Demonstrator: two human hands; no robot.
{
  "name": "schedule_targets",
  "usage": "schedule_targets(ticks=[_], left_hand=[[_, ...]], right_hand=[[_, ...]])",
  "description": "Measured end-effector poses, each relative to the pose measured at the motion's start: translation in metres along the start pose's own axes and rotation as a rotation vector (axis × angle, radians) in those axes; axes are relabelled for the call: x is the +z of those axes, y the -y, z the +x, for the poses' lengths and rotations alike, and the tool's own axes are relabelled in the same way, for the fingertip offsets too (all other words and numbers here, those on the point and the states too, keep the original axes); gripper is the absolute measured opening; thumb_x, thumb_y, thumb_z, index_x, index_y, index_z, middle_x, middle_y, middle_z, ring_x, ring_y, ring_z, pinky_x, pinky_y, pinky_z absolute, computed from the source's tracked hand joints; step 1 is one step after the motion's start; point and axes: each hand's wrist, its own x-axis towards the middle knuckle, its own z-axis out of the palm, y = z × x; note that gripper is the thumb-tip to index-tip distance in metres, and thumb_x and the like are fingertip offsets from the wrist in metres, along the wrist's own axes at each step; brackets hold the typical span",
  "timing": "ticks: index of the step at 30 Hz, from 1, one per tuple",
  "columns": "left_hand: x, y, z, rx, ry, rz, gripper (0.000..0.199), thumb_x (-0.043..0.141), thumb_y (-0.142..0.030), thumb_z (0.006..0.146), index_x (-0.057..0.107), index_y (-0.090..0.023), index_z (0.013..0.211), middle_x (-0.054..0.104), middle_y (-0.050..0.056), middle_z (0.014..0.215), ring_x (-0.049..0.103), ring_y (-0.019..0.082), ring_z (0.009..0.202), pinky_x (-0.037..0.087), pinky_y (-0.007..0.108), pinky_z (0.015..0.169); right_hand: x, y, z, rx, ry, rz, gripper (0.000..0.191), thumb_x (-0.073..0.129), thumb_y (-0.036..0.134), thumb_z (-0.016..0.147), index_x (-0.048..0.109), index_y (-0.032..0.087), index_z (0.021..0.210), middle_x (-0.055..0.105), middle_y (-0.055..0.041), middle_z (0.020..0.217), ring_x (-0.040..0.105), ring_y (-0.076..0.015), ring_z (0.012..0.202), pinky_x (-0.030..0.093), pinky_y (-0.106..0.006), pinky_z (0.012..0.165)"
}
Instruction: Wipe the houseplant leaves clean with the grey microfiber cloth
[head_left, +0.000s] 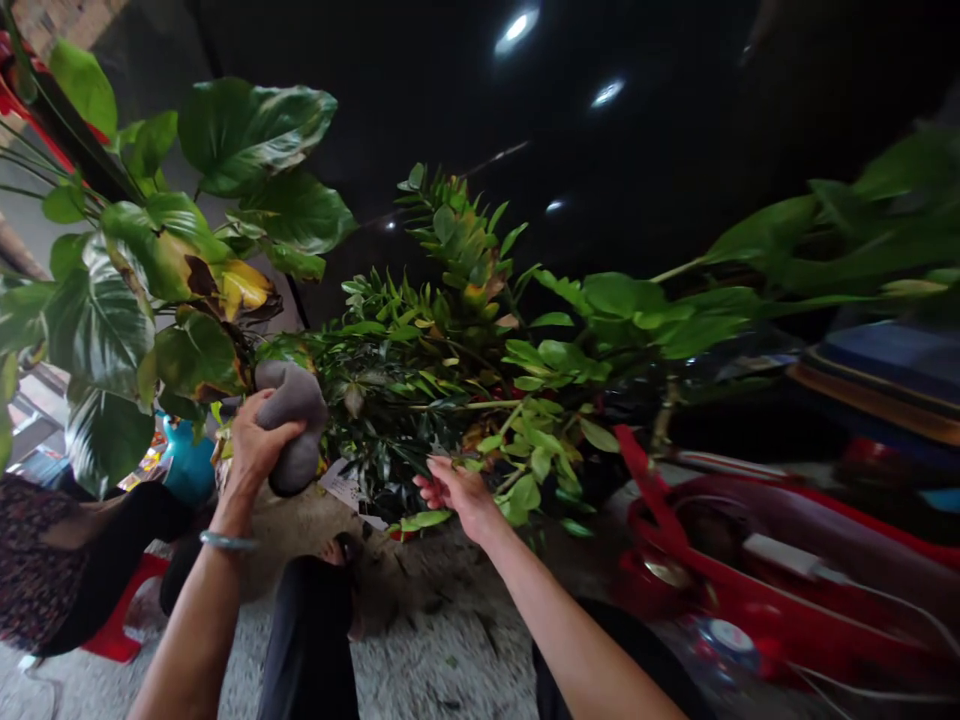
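Observation:
My left hand [259, 440], with a bangle at the wrist, is closed round a grey cloth [298, 415] folded into a soft bundle. It is beside the large-leaved plant [101, 305], some of whose leaves are yellow and brown. Lower in the middle, my right hand [459, 490] reaches to the edge of the small-leaved green plants [420, 350]. Its fingers are loosely bent and apart, close to dark narrow leaves. I see nothing clearly held in it. A green leaf [424, 521] lies just below its fingers.
A red plastic basket [757, 590] holding a white block with a cable stands at the right. At the left, another person [45, 560] sits on a red stool [124, 620], near a turquoise object [186, 460]. Behind the plants is a dark glossy surface [622, 180] with light reflections.

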Motion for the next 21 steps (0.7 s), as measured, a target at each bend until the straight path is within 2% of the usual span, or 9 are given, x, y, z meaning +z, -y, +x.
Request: schedule_targets(ticks=[2,4,6,7,9,13,15,18,21], left_hand=[[0.031,0.008,-0.021,-0.098,0.227,-0.040,0.043,0.078,-0.032,0.055,0.073,-0.018,0.095,0.073,0.005,0.093,0.067,0.024,0.090,0.054,0.035,0.081],[0.056,0.014,-0.056,-0.132,0.447,-0.043,0.030,0.081,-0.025,0.046,0.071,-0.018,0.073,0.067,0.000,0.067,0.063,0.022,0.066,0.052,0.032,0.060],[0.065,0.013,-0.085,-0.088,0.737,-0.026,0.025,0.085,-0.023,0.046,0.068,-0.021,0.065,0.064,0.000,0.063,0.059,0.021,0.063,0.046,0.030,0.054],[0.063,0.009,-0.092,-0.074,0.788,-0.055,0.024,0.084,-0.022,0.047,0.069,-0.021,0.066,0.064,-0.001,0.063,0.059,0.021,0.063,0.046,0.030,0.054],[0.051,-0.004,-0.086,-0.069,0.747,-0.146,0.028,0.084,-0.025,0.050,0.070,-0.020,0.072,0.066,-0.001,0.067,0.060,0.020,0.065,0.047,0.029,0.058],[0.037,-0.027,-0.035,-0.031,0.199,-0.226,0.038,0.082,-0.037,0.055,0.067,-0.019,0.085,0.065,-0.003,0.074,0.060,0.017,0.070,0.048,0.025,0.064],[0.048,-0.028,-0.025,-0.005,0.077,-0.206,0.037,0.080,-0.040,0.057,0.067,-0.019,0.086,0.064,-0.003,0.075,0.059,0.017,0.070,0.048,0.025,0.064],[0.071,-0.019,-0.047,-0.034,0.382,-0.164,0.033,0.079,-0.033,0.053,0.067,-0.019,0.081,0.062,-0.003,0.069,0.057,0.017,0.065,0.046,0.025,0.060],[0.075,-0.016,-0.075,-0.027,0.705,-0.098,0.029,0.080,-0.025,0.050,0.070,-0.019,0.077,0.063,-0.003,0.067,0.057,0.018,0.064,0.046,0.027,0.059]], right_hand=[[0.001,-0.001,0.001,-0.002,0.023,-0.001,0.013,0.074,0.026,0.075,0.066,0.020,0.083,0.072,-0.0024,0.058,0.063,-0.0171,0.045,0.048,-0.024,0.040],[0.000,-0.002,0.002,-0.002,0.036,-0.006,0.013,0.074,0.028,0.074,0.066,0.021,0.082,0.072,-0.0020,0.057,0.062,-0.0167,0.044,0.047,-0.024,0.040],[-0.003,-0.002,0.002,-0.004,0.035,-0.008,0.013,0.073,0.030,0.074,0.065,0.021,0.080,0.072,-0.0018,0.057,0.061,-0.0157,0.042,0.045,-0.023,0.039],[-0.004,-0.002,0.003,-0.008,0.034,-0.009,0.013,0.073,0.030,0.074,0.065,0.021,0.078,0.071,-0.0018,0.057,0.060,-0.0151,0.042,0.044,-0.023,0.038],[-0.005,-0.001,0.003,-0.020,0.032,-0.011,0.014,0.072,0.032,0.074,0.063,0.021,0.074,0.071,-0.0019,0.057,0.059,-0.0141,0.041,0.044,-0.022,0.038],[-0.002,-0.001,0.003,-0.035,0.026,-0.023,0.019,0.072,0.033,0.074,0.060,0.020,0.071,0.072,-0.0027,0.058,0.061,-0.0130,0.043,0.046,-0.021,0.040],[0.001,-0.002,0.003,-0.039,0.024,-0.025,0.019,0.072,0.034,0.073,0.059,0.020,0.072,0.072,-0.0028,0.059,0.061,-0.0129,0.043,0.046,-0.021,0.040],[0.002,-0.006,0.002,-0.053,0.032,-0.024,0.022,0.072,0.037,0.073,0.058,0.021,0.067,0.068,0.0006,0.053,0.058,-0.0130,0.041,0.042,-0.021,0.037],[-0.003,-0.010,-0.003,-0.080,0.051,-0.022,0.028,0.072,0.042,0.072,0.056,0.021,0.062,0.062,0.0044,0.045,0.054,-0.0119,0.038,0.040,-0.021,0.038]])
